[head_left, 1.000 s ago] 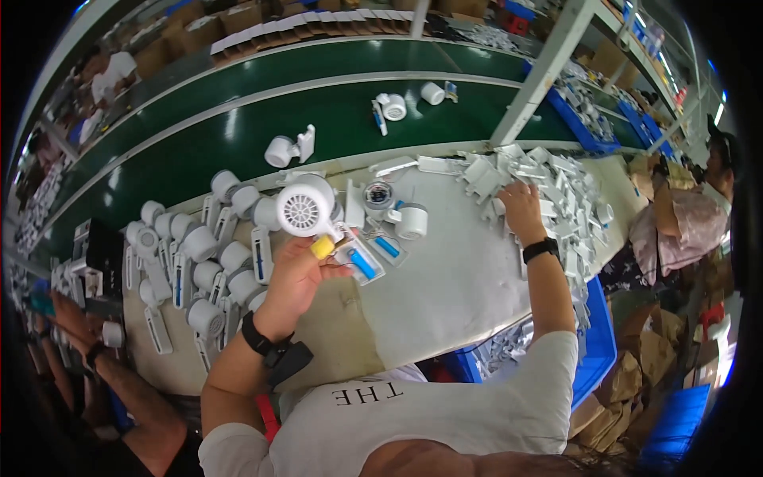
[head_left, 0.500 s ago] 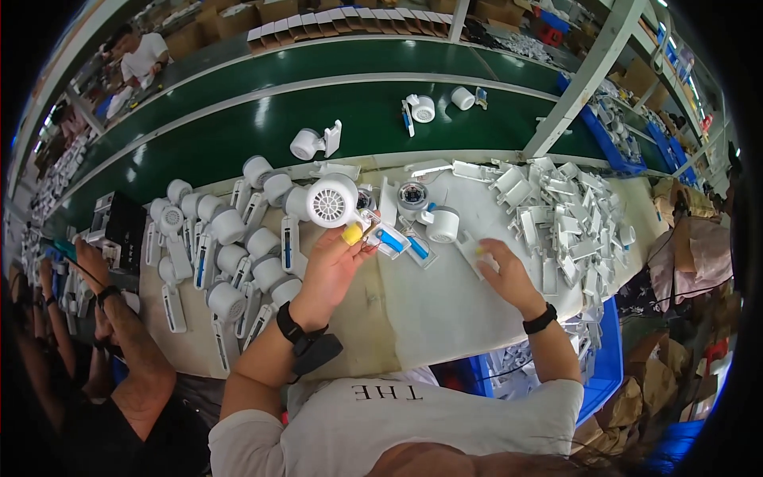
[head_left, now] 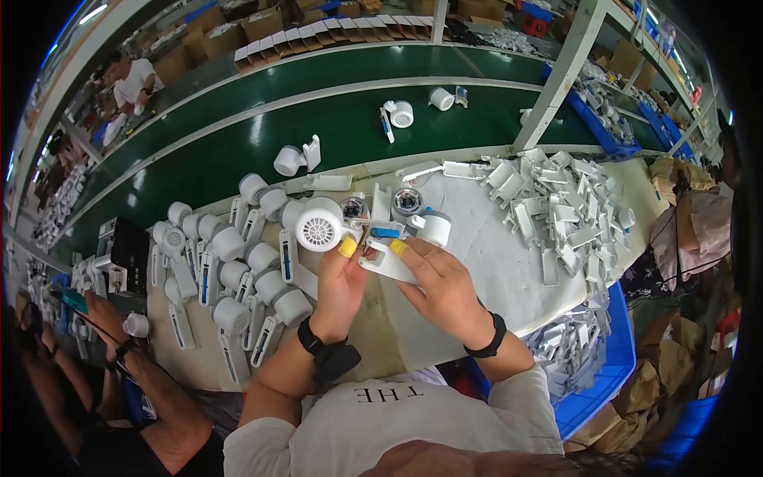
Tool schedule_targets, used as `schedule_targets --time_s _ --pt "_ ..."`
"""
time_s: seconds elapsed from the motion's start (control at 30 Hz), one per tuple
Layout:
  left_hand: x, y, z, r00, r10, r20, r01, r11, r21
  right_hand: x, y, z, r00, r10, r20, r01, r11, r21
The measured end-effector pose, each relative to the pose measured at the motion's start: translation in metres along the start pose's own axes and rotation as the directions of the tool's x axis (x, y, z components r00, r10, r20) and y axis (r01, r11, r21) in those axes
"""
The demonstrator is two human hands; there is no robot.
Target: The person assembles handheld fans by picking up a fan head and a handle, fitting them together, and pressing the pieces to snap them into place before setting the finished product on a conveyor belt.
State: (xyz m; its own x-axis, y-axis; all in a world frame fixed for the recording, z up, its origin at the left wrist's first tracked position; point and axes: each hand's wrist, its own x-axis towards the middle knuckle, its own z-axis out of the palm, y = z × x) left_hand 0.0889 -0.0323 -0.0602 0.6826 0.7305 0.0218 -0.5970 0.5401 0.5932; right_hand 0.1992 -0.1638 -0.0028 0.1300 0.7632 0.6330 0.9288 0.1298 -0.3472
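Note:
My left hand (head_left: 340,292), a yellow cover on its thumb, is closed on a white handheld fan (head_left: 319,228) with a round grille. Beside the fan head, its handle shows a blue cylindrical battery (head_left: 385,233) and some wires. In my right hand (head_left: 447,296), also with a yellow finger cover, is a white plastic handle shell (head_left: 389,269), held close against the open handle. Both hands meet over the middle of the table. Just beyond them lie another white fan (head_left: 434,229) and a round fan head with its inside exposed (head_left: 408,201).
Several assembled fans (head_left: 230,242) crowd the table's left; a heap of white shells (head_left: 560,211) covers its right. Behind runs a green conveyor (head_left: 230,159) carrying a few fans. A metal post (head_left: 560,75) rises at its edge. A blue bin (head_left: 616,358) stands lower right. Another person's arm (head_left: 147,381) is at left.
My right hand has picked up the handle shell from the table and brought it left to the fan. The fan in my left hand is slightly lower.

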Motion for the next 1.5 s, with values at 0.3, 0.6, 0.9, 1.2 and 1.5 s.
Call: schedule_targets --time_s 0.3,0.6,0.9,1.2,1.5 --pt "-0.012 0.006 0.001 0.989 0.006 0.146 -0.025 0.991 0.131 0.007 0.003 0.012 0.997 -0.080 0.010 0.073 0.952 0.298" --pt "-0.018 0.005 0.001 0.983 0.041 0.177 -0.059 0.993 0.100 0.006 0.002 0.009 0.992 -0.100 0.081 0.072 0.952 0.298" --pt "-0.015 0.006 -0.010 0.992 0.096 0.079 -0.100 0.994 0.049 0.017 0.008 0.002 0.861 0.252 0.442 -0.508 0.368 0.779" --pt "-0.016 0.012 0.004 0.990 0.129 0.052 -0.131 0.991 0.042 0.005 -0.014 0.011 0.999 0.007 0.049 -0.007 1.000 -0.001" --pt "-0.022 0.000 0.009 0.995 0.099 0.012 -0.098 0.994 -0.039 0.013 -0.015 0.024 0.999 -0.034 -0.007 0.033 0.988 -0.148"
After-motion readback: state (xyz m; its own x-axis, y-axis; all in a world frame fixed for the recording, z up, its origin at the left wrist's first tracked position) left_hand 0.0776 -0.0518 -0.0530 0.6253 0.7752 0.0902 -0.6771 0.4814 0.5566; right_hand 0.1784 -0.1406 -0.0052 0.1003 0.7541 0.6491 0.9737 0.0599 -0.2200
